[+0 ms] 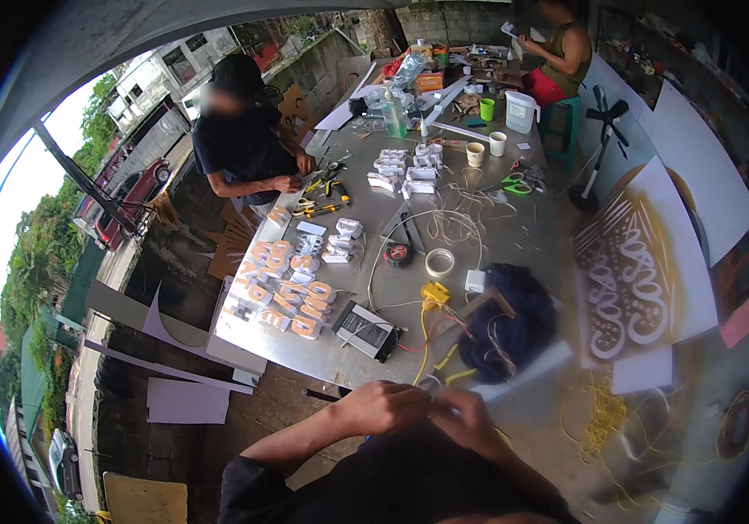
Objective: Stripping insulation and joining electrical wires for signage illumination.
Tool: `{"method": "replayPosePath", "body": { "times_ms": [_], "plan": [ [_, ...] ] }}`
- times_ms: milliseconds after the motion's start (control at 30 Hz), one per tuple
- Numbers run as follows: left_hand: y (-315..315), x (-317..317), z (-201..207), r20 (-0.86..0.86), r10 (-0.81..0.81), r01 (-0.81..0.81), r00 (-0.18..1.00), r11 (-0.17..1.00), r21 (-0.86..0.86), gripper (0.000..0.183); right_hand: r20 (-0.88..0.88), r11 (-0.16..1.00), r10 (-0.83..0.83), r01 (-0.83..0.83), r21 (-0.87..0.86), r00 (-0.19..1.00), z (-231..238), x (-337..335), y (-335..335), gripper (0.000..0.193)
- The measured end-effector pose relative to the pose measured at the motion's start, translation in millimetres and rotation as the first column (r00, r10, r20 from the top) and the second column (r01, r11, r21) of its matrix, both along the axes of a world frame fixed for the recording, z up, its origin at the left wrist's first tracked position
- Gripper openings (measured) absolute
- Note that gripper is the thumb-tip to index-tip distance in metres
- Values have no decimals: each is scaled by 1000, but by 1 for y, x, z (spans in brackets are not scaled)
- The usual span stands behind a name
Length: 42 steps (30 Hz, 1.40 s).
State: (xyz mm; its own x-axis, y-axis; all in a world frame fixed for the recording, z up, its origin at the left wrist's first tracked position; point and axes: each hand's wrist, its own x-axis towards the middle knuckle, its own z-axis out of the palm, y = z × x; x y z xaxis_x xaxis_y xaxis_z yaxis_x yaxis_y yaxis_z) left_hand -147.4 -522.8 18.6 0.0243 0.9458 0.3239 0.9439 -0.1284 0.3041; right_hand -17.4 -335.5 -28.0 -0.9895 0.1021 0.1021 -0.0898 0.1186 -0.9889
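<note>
At the table's near edge, my left hand (385, 407) and my right hand (465, 417) come together with fingertips pinched. Whatever lies between them is too small to make out, though a thin pale strand shows beside the fingers. Just beyond them, a pair of yellow-handled pliers (447, 358) rests by the table edge. A dark blue cloth bundle (523, 336) lies to the right with thin wires over it. Left of the pliers sits a metal-cased power supply (362, 329), with red and yellow wires leading off it. A yellow clamp-like tool (434, 293) stands further in.
Letter-shaped pieces (291, 301) cover the table's left side. Beyond are a tape roll (440, 262), a tape measure (398, 253), white modules (409, 170) and green scissors (515, 183). One person (239, 140) works at the left, another (559, 52) sits at the far right. Yellow cord (601, 419) lies on the floor.
</note>
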Motion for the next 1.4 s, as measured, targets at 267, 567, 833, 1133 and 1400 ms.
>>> {"method": "replayPosePath", "body": {
  "times_ms": [267,567,833,1133,1400],
  "plan": [
    [2,5,-5,-23,-2,4,1000,997,77,22,-19,999,-34,34,18,999,2,4,-1,12],
    [9,9,-6,-121,23,-11,992,995,96,21,1,996,-68,68,-65,998,-1,3,-8,11],
    [4,12,-10,-205,101,-69,973,985,157,24,-3,995,-93,93,-47,996,1,-4,-15,9],
    [7,15,-12,48,274,-276,961,915,293,23,-15,995,-51,49,-90,999,6,-12,-14,7],
    [5,10,10,746,267,-376,610,926,-23,19,-32,985,-60,54,-165,998,22,-20,-8,7]
  ]
}}
